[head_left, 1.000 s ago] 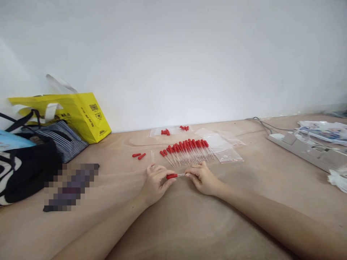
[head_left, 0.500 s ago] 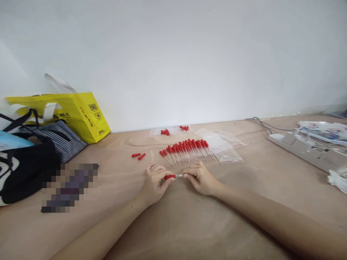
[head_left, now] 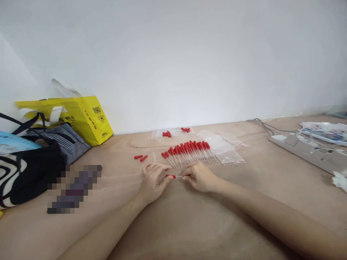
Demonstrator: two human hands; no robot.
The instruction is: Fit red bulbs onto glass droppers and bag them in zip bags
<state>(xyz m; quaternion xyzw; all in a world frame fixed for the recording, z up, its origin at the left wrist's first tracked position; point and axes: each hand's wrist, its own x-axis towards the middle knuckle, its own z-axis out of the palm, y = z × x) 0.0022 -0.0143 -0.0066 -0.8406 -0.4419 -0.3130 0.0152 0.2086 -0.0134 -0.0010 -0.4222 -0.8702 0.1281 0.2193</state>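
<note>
My right hand [head_left: 199, 177] is closed in a pinch on the clear tube of a dropper [head_left: 178, 177] with a red rubber bulb [head_left: 170, 176]. The bulb points left, and most of the tube is hidden in that hand. My left hand [head_left: 154, 180] has its thumb against the bulb, while its index finger is raised apart above it. Just beyond both hands lies a row of red-bulbed droppers [head_left: 187, 151], side by side. Two loose red bulbs [head_left: 141, 157] rest left of the row. A few clear tubes [head_left: 154, 157] stick out behind my left hand.
Plastic bags [head_left: 227, 148] lie behind the row, and another bag [head_left: 158, 134] has small red bulbs on it. A yellow bag [head_left: 92, 119], striped pouch [head_left: 67, 141] and black bag [head_left: 35, 173] stand left. On the right are a power strip [head_left: 303, 150] and crumpled tissue [head_left: 340, 180].
My left index finger has lifted off the red bulb, leaving the thumb against it. The right hand keeps its pinch on the tube. The whole view has shifted slightly.
</note>
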